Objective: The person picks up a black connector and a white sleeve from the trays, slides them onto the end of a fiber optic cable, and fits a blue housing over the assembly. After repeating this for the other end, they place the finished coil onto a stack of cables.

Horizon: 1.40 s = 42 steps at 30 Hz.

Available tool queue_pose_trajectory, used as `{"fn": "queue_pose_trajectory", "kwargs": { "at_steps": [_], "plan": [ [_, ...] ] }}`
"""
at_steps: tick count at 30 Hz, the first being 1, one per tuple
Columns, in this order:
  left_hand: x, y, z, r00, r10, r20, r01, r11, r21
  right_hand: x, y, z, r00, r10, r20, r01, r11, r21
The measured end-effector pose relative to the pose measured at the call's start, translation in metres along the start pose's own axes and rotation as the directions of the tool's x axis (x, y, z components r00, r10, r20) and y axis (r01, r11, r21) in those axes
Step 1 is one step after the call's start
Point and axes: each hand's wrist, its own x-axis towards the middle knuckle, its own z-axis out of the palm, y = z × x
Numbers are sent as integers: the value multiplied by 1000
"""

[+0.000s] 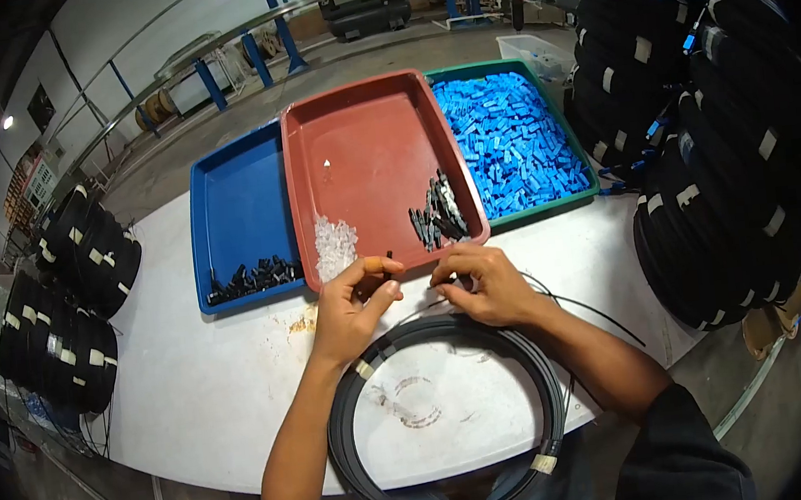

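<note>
My left hand (352, 310) is closed in a pinch on a small black piece (389, 263), which looks like the black parts in the blue tray. Beside it, my right hand (487, 285) has its fingers pinched together, and a thin black cable end seems to come out of them; the fingertips hide the rest. Below both hands lies a coil of black cable (344, 439), bound with pale tape (544, 464). A loose cable length (599, 313) curves out to the right behind my right wrist.
A blue tray (238, 184) with black parts (254, 279), a red tray (362, 148) with clear pieces (335, 247) and black parts (437, 213), and a green tray (590, 174) of blue connectors (511, 143) stand across the white table (192, 386). Stacked cable coils (705, 211) rise at right, more coils (57, 341) at left.
</note>
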Motion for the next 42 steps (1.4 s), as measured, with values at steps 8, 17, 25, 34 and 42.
{"fn": "queue_pose_trajectory", "kwargs": {
  "at_steps": [8, 17, 25, 34, 42],
  "plan": [
    [-3, 0, 10, 999, 32, 1, -32, 990, 138, 2, 3, -4, 996, -80, 49, 77, 996, 47],
    [-6, -3, 7, 989, 129, 79, -144, 959, 243, 2, -1, -2, 996, -89, 25, 86, 988, 129],
    [-6, 2, 8, 984, 160, 79, -176, 945, 276, 0, -8, 1, 996, -50, 69, 37, 983, 181],
    [-8, -6, 7, 985, 170, 38, -174, 958, 226, -3, -14, 1, 996, -50, 80, 36, 985, 167],
    [-8, 1, 9, 980, 186, -68, -160, 945, 284, -3, -18, 1, 1000, -5, -24, 9, 989, 148]
  ]
}}
